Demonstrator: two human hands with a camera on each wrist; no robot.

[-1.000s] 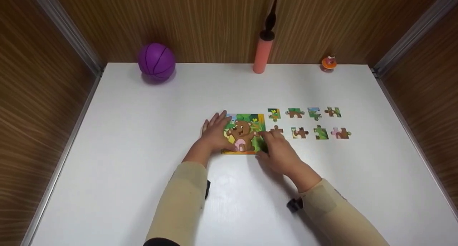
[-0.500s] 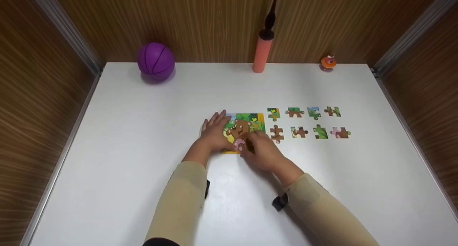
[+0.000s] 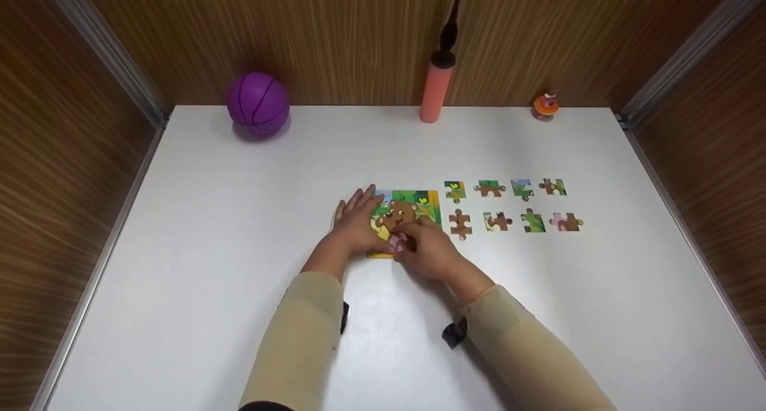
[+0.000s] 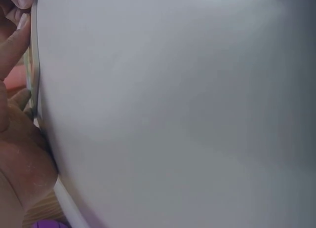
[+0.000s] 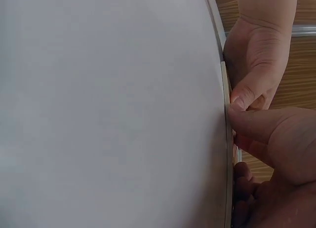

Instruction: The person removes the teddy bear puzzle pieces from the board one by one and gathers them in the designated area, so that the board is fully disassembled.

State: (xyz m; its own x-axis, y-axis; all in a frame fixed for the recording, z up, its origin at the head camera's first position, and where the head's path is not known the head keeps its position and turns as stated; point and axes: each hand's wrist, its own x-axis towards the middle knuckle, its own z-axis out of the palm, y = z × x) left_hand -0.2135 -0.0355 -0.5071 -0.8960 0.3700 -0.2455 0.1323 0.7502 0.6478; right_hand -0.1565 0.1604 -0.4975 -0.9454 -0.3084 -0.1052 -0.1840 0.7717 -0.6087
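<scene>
A puzzle board (image 3: 409, 197) with a bear picture lies flat on the white table, partly covered by both hands. My left hand (image 3: 358, 225) rests over its left side with fingers spread and the thumb on the near part. Over the board's near right part, my right hand (image 3: 426, 250) has its index finger and thumb bent around the bear's pink belly. Whether a piece lies between them is hidden. Low in the right wrist view, my right thumb (image 5: 256, 122) meets my left thumb (image 5: 247, 92) at the board's near edge.
Several loose puzzle pieces lie in two rows right of the board, among them a brown one (image 3: 460, 224) and a pink-brown one (image 3: 565, 222). Along the back stand a purple ball (image 3: 258, 104), a pink hand pump (image 3: 436, 94) and a small orange figure (image 3: 546, 104). Wooden walls (image 3: 359, 40) enclose the table.
My right hand has moved left from the board's right edge to its near middle, uncovering the nearest brown piece. My left hand has stayed in place on the board.
</scene>
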